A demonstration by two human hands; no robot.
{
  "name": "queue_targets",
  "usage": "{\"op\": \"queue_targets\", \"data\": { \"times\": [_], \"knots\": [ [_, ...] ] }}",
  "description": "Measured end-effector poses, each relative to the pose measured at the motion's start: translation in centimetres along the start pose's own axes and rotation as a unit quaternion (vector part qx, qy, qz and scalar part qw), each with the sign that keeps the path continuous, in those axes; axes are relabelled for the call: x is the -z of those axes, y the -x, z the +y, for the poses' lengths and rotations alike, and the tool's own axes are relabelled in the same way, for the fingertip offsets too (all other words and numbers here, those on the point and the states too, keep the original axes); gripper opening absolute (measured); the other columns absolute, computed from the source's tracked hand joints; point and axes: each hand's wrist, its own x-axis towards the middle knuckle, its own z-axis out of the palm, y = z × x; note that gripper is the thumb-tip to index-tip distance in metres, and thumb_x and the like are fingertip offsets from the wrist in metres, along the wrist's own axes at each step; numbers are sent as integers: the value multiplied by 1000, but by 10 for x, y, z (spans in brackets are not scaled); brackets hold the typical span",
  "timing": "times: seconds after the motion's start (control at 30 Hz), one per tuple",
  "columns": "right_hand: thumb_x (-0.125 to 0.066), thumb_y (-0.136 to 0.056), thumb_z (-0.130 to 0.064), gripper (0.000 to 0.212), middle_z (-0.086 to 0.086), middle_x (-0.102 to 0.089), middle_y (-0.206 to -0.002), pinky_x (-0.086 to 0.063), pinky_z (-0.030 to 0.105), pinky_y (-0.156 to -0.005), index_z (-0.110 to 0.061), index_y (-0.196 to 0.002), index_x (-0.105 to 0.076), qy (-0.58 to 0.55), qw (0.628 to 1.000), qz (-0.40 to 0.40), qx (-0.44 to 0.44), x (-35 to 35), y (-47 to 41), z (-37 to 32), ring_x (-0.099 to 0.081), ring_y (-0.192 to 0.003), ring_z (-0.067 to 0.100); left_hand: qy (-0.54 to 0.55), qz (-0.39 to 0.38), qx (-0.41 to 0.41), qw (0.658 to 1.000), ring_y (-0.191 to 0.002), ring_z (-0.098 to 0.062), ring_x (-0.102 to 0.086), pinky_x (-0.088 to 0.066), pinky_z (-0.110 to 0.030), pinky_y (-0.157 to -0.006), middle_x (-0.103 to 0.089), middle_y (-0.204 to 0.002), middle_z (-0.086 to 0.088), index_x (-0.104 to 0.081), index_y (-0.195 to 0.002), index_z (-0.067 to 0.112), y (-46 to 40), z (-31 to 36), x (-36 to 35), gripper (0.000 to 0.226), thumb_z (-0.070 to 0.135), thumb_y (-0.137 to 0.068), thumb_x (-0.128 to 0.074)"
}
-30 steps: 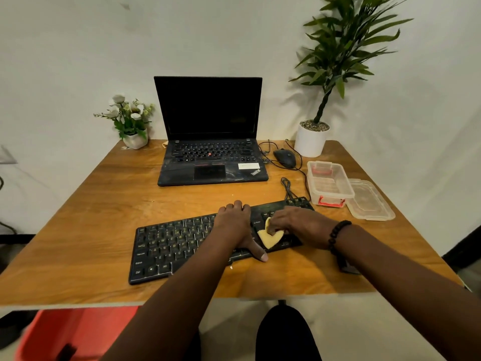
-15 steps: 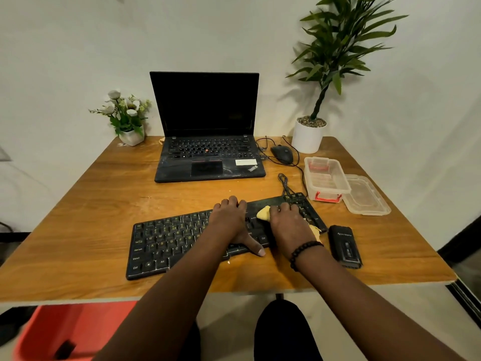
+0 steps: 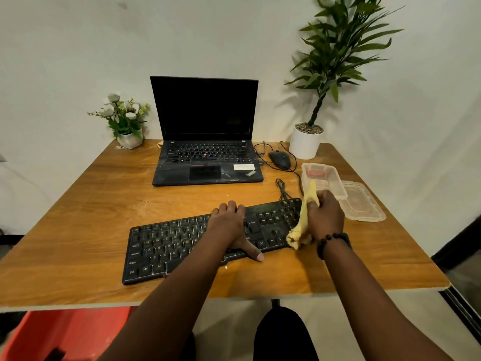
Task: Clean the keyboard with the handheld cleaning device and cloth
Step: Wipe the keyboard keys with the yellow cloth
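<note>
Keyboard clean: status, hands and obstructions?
Left hand flat on keyboard, bracing. Right hand gripping yellow cloth, lifted at right end. Nothing blocking.

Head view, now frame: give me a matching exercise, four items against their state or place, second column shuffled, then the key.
Column 1
1. Black external keyboard
2. Yellow stretchy cleaning cloth
3. Clear plastic container with red clips
4. Black wired mouse

Column 2
A. Open, its lid lying beside it
B. Gripped in the right hand, lifted over the keys
C. Right of the black laptop, near the white plant pot
D. Pressed flat by the left hand

Pairs: 1-D, 2-B, 3-A, 4-C
</note>
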Motion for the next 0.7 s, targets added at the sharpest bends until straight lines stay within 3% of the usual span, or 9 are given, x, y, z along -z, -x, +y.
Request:
{"op": "queue_targets", "data": {
  "times": [0.07,0.13,0.27,0.53,0.63,0.7],
  "knots": [
    [-54,-94,-11,29,11,-62,-121,-40,26,-83,-8,-123,-59,22,998,3,50,-11,-7,-7,-58,-110,28,4,2,4,1000,-143,-33,-22,-20,-46,-118,-20,-157,-9,-12,-156,13,-1,-1,0,141,84,-50,-73],
    [-56,-92,-7,32,11,-61,-123,-43,28,-89,-9,-124,-59,96,989,-47,103,-28,-11,-9,-56,-112,27,5,0,6,1000,-143,-33,-22,-21,-46,-118,-21,-156,-10,-13,-156,13,0,0,-1,141,85,-49,-73],
    [-58,-88,-1,31,6,-56,-125,-40,33,-98,-14,-117,-62,274,934,-107,203,-55,-12,4,-45,-118,24,12,3,7,1000,-143,-32,-22,-21,-46,-118,-20,-157,-9,-12,-156,14,0,7,-3,143,85,-48,-73],
    [-57,-90,-2,29,2,-62,-113,-40,31,-95,-15,-115,-65,179,899,-222,332,-83,16,-11,-49,-110,20,32,4,23,999,-139,-30,-26,-22,-45,-117,-25,-152,-8,-17,-153,11,-3,0,-3,138,80,-49,-77],
    [-57,-89,1,39,1,-61,-117,-40,33,-99,-18,-123,-62,240,865,-258,358,-64,-4,-11,-50,-114,21,33,11,21,999,-141,-30,-25,-21,-44,-117,-23,-155,-8,-16,-153,11,-4,2,-5,141,83,-48,-75],
    [-58,-86,5,46,3,-59,-121,-41,34,-101,-19,-126,-60,302,862,-260,313,-52,-26,-13,-51,-117,22,34,18,21,999,-143,-30,-22,-19,-44,-118,-21,-156,-8,-14,-154,11,-4,3,-6,142,83,-48,-75]
  ]
}}
